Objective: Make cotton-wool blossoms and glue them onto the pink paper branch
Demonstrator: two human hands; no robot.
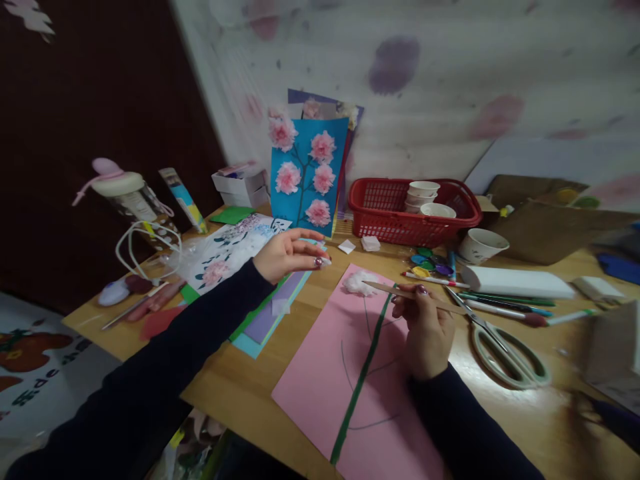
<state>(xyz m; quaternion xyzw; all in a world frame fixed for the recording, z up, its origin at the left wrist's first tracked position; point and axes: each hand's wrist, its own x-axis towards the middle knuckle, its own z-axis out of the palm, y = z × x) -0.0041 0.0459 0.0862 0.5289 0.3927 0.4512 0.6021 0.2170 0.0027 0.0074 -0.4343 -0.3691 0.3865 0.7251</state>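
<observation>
A pink paper sheet (325, 380) lies on the wooden table (240, 387) with a green paper strip (361, 380) running down it and thin pencil lines beside it. A white tissue flower (357, 281) sits at the sheet's top. My right hand (425, 330) is closed round a thin wooden stick (385, 288) whose tip points at that flower. My left hand (290, 253) hovers over stacked purple, blue and green papers (270, 320), fingers pinched on a small white bit (325, 261).
A blue card with pink tissue flowers (307, 177) leans on the wall. Right of it stand a red basket with paper cups (413, 210), a loose cup (480, 245), paint pots (427, 263), markers (505, 303) and scissors (505, 350). A bottle (133, 197) stands left.
</observation>
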